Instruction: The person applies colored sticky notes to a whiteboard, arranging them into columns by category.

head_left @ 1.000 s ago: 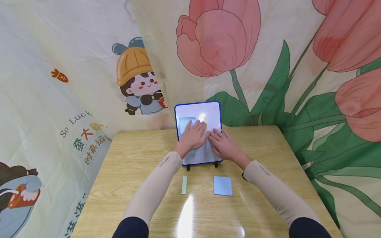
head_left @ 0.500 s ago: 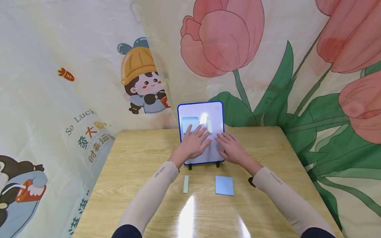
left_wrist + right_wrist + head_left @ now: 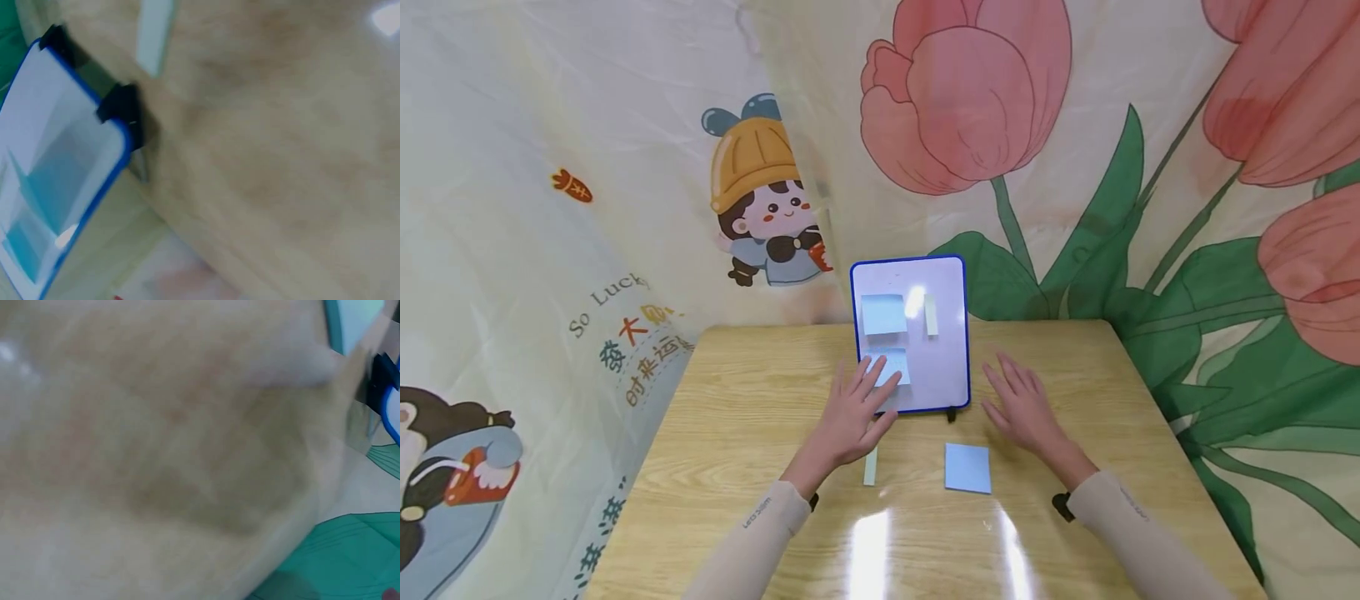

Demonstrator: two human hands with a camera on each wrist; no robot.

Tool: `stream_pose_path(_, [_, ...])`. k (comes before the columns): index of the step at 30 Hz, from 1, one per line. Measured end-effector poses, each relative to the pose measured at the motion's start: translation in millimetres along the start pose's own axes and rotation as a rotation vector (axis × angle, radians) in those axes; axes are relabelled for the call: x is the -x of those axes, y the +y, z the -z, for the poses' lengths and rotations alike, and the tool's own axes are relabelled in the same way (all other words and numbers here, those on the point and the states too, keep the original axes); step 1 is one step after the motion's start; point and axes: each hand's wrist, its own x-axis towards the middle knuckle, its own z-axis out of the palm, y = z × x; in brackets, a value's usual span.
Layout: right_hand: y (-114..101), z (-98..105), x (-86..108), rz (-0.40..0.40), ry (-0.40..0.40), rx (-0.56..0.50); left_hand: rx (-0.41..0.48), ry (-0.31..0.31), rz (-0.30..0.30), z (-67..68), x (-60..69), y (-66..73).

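A small whiteboard (image 3: 943, 367) with a blue rim stands upright on black feet. Two blue sticky notes are on its left half, an upper note (image 3: 883, 314) and a lower note (image 3: 897, 363), and a pale green strip (image 3: 931, 315) is at upper right. My left hand (image 3: 850, 421), fingers spread, overlaps the lower note in the head view; whether it touches cannot be told. Right of the board, my right hand (image 3: 1024, 410) holds nothing, its fingers extended. On the table lie a pale green strip stack (image 3: 870, 468), partly behind my left hand, and a blue sticky-note pad (image 3: 967, 468).
The wooden table (image 3: 745, 400) reaches back to a cloth backdrop (image 3: 820, 50) printed with tulips and cartoon figures. A black stand foot (image 3: 122, 109) shows in the left wrist view. In the right wrist view, the pad (image 3: 359, 319) is at the upper right corner.
Both hands have drawn back from the whiteboard and moved apart, the left down and leftward, the right down and rightward. The notes and strip on the board have come into view.
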Motion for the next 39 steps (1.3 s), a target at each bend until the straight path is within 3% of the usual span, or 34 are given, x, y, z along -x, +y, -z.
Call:
stream_pose_path(2, [1.0,-3.1,8.4,-0.026,0.005,0.001,-0.004,0.011,0.049,-4.6,16.9,-3.8])
stream_pose_path(10, [-3.7,-13.4,43.0,-0.229,-0.026,0.033,0.012,-0.108,0.331,-24.8,74.9,-22.0])
stream_pose_path(13, [-4.5,-16.5,54.9,-0.258,-0.028,0.028,0.021,-0.136,0.391,-30.7,91.0,-27.0])
stream_pose_path(17, [-4.6,-19.3,65.7,-0.283,-0.026,0.02,0.02,-0.14,0.427,-36.4,106.3,-31.3])
stream_pose_path(25, [-6.1,-23.1,78.1,-0.33,-0.058,0.015,0.012,-0.135,0.442,-43.1,116.6,-35.4])
stream_pose_path(29, [-6.8,-25.1,83.1,-0.352,-0.083,0.006,0.005,-0.171,0.456,-42.8,116.6,-34.9])
stream_pose_path(39, [-14.9,-23.0,87.7,-0.338,-0.074,-0.006,-0.002,-0.173,0.452,-38.0,112.7,-31.4])
